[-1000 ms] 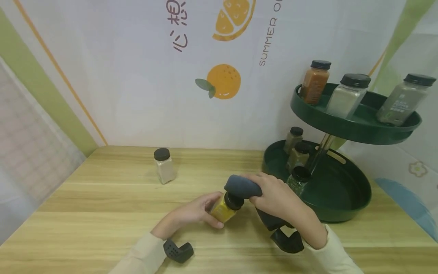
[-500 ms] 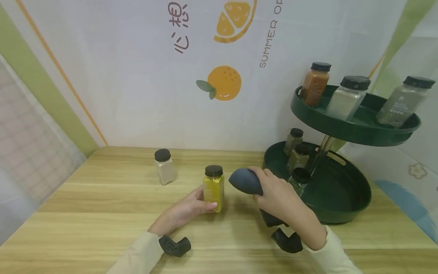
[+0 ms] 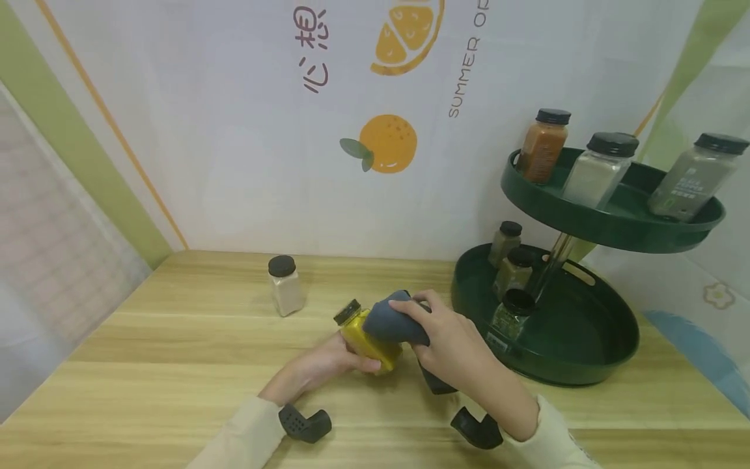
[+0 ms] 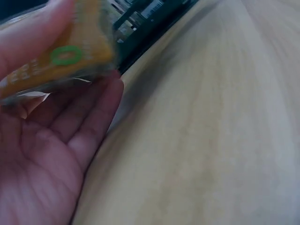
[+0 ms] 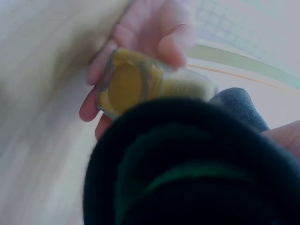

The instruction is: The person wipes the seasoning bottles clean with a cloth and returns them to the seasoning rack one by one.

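My left hand (image 3: pixel 336 357) grips a yellow spice jar (image 3: pixel 359 333) with a black lid, thumb across its side. The jar leans over, lid toward the upper left, above the wooden table. In the left wrist view a green ring shows on the label of the yellow jar (image 4: pixel 65 55). Bunched in my right hand (image 3: pixel 452 335) is a dark blue-grey cloth (image 3: pixel 394 320); it overlaps the jar's upper right side, and a darker part hangs below the fingers. The right wrist view shows the jar's base (image 5: pixel 125 86), with fuzzy cloth (image 5: pixel 240 105) near its far end.
A pale spice jar (image 3: pixel 287 293) stands at the table's back left. To the right is a two-tier green rack (image 3: pixel 577 365); its upper tray (image 3: pixel 603 225) bears an orange jar (image 3: pixel 541 153) and two others. Smaller jars stand at the lower tier's left. A printed curtain hangs behind.
The yellow jar has gone from leaning right, with cloth over its lid, through upright to leaning left. The cloth moved off the lid, away, then left against the jar's side.
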{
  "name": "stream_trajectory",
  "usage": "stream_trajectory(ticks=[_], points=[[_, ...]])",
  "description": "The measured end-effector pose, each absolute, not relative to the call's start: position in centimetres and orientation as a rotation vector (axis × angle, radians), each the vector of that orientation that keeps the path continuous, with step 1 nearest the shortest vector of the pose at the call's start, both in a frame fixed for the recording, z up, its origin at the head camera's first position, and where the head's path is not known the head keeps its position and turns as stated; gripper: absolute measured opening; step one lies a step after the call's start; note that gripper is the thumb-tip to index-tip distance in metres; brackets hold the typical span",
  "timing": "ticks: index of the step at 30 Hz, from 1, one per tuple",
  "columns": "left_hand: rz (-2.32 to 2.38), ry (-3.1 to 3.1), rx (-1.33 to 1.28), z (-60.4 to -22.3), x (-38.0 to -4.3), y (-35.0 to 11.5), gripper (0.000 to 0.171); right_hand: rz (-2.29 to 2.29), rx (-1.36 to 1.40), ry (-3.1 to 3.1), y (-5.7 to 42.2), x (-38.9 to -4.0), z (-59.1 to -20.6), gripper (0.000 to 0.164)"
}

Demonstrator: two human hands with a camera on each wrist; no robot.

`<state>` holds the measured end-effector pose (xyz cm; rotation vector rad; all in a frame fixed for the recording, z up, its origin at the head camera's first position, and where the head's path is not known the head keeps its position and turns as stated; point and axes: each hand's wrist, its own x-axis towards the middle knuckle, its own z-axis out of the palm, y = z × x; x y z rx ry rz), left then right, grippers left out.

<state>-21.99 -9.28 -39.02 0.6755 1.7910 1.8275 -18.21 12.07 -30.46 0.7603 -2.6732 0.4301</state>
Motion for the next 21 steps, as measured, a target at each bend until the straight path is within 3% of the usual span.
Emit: stream_trajectory(ticks=[6, 13, 21], points=[[1.826, 1.831, 0.688, -38.9, -22.0, -8.9, 0.064, 0.326, 0.787, -2.688, 11.9, -18.2, -31.0, 0.058], [1.893, 1.760, 0.605, -39.1, -22.0, -9.2, 0.051, 0.177, 0.759, -2.836, 12.8, -17.9, -30.2, 0.049], [1.955, 1.682, 0.566, -39.1, -22.0, -9.7, 0.060, -0.139, 0.638, -2.957, 14.0, -18.0, -29.1, 0.047]])
